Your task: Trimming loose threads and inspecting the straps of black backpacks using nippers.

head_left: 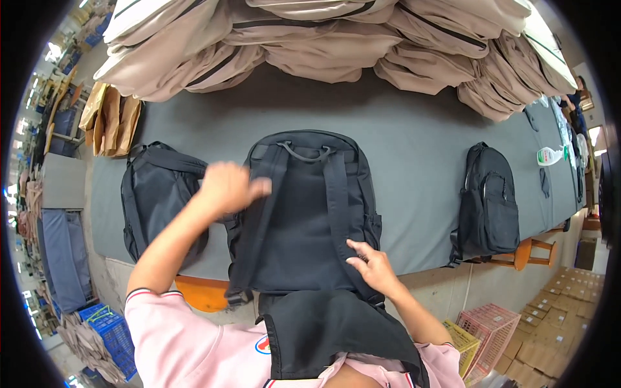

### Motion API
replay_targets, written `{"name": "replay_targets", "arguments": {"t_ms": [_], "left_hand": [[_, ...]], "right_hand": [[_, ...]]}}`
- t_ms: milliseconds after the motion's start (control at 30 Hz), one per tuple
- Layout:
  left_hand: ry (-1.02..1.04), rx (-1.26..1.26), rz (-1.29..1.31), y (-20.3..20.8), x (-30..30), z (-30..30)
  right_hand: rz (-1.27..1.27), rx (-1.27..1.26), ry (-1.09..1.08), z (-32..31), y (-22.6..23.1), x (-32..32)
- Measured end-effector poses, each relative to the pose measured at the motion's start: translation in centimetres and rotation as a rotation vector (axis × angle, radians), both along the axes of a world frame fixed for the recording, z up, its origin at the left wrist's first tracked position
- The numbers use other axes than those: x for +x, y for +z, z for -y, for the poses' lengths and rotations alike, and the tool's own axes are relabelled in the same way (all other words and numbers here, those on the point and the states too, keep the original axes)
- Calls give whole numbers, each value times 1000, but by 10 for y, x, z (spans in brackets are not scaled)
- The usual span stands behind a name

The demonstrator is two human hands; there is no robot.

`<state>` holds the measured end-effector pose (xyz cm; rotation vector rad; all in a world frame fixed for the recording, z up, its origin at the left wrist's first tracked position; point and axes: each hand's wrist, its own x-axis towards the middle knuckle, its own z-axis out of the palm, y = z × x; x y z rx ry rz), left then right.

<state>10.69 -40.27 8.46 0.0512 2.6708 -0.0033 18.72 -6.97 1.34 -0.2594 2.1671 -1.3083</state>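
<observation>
On the grey table: holding the middle backpack, black, back panel up, square between both hands; with the inside closed from sight;
Left hand: blurred, right over the upper left of that pack, near the left shoulder strap; thumb poking out to the right, other fingers curled; impossible to say whether gripping anything;
Right hand: down at the lower stretch of the right shoulder strap; thumb and forefinger parted by a narrow gap, not clamped; too fine to call whether touching;
Left backpack: black, lying just beside the middle one, partly behind the left forearm; contents hidden;
Right backpack: black, well apart, with a zipped front pocket showing; contents hidden here too;
Beige-pink bags: heaped high along the far side, with dark zips across;
Paper bags: brown, upright by the far left corner; insides unreadable;
Spray bottle: white with green, lying beyond the right backpack;
Crates: blue crate low on the left, next to pale fabric; yellow crate and pink crate side by side, low on the right; contents too unclear to name;
Cartons: brown, massed beyond the pink crate
</observation>
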Motion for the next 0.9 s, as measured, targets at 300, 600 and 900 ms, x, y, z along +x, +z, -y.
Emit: {"name": "replay_targets", "arguments": {"t_ms": [300, 600, 900], "left_hand": [[-299, 219, -270, -58, -89, -60], [450, 1355, 145, -63, -94, -27], [608, 1764, 127, -49, -60, -28]], "right_hand": [[-122, 51, -61, 8, 6, -3], [-443, -18, -120, 22, 56, -111], [-490, -84, -258, 107, 28, -154]]}}
